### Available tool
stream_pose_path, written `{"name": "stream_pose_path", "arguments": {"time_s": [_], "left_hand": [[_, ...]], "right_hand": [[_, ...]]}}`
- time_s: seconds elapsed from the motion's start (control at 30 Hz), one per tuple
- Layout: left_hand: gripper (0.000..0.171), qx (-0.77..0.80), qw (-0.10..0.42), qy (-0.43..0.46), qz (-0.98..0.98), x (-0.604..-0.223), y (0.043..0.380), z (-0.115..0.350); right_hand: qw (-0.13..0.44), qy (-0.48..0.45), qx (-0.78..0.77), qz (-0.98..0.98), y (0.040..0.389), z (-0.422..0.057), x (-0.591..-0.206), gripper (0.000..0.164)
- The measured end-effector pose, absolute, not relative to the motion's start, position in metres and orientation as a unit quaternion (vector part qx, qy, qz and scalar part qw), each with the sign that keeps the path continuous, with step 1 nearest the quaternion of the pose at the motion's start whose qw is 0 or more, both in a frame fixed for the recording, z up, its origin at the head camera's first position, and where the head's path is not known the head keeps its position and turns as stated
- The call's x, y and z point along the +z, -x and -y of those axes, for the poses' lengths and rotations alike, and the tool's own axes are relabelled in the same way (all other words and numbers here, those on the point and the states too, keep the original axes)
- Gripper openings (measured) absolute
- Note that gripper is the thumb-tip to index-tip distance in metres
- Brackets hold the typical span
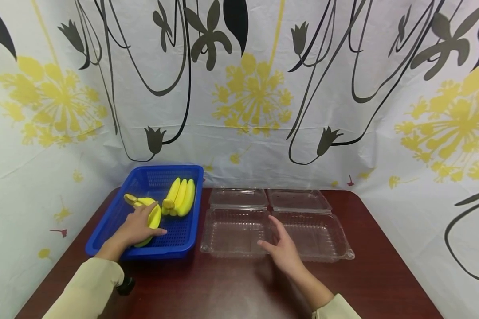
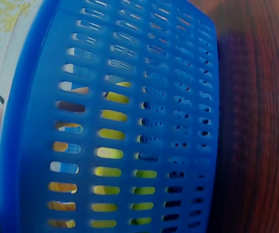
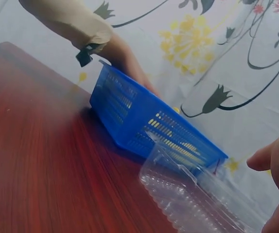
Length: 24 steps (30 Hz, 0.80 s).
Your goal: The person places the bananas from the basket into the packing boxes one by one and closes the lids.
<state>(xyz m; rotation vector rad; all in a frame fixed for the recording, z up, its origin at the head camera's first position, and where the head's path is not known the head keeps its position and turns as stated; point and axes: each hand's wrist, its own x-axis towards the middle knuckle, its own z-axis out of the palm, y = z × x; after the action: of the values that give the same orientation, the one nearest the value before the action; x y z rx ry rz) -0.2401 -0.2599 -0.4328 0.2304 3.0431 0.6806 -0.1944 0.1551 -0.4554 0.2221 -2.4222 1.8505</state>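
Patterned curtain (image 1: 255, 150) behind dark counter (image 1: 207, 283) | blue basket (image 1: 183, 254) holds two banana bunches (image 1: 181, 199); left hand (image 1: 137, 226) over the nearer bunch (image 1: 155, 215), likely from above since basket walls bar side reach; grip: cannot tell | right hand (image 1: 284, 253), fingers released, near clear containers (image 1: 239, 235), lids (image 1: 238, 197) folded back, presumably for access

Yellow bananas (image 1: 155, 216), perhaps greenish below.

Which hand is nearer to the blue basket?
Left. The left hand reaches into the basket, on one bunch of bananas; the right hand is apart from it, off to its right, near the clear boxes.
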Motion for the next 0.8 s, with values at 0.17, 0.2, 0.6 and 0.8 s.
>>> {"name": "stream_pose_path", "arguments": {"time_s": [0.17, 0.2, 0.6, 0.8], "left_hand": [[0.104, 0.214, 0.021, -0.057, -0.975, -0.433, 0.240, 0.258], [0.104, 0.215, 0.024, -0.054, -0.975, -0.433, 0.240, 0.258], [0.103, 0.214, 0.046, 0.015, -0.976, -0.427, 0.239, 0.256], [0.104, 0.207, 0.058, 0.027, -0.976, -0.426, 0.237, 0.257]], "right_hand": [[0.043, -0.064, 0.602, 0.795, 0.190, -0.148, -0.455, 0.076], [0.042, -0.061, 0.598, 0.798, 0.189, -0.147, -0.454, 0.076], [0.072, -0.059, 0.525, 0.846, 0.192, -0.146, -0.461, 0.078], [0.087, -0.060, 0.507, 0.855, 0.197, -0.148, -0.467, 0.078]]}}
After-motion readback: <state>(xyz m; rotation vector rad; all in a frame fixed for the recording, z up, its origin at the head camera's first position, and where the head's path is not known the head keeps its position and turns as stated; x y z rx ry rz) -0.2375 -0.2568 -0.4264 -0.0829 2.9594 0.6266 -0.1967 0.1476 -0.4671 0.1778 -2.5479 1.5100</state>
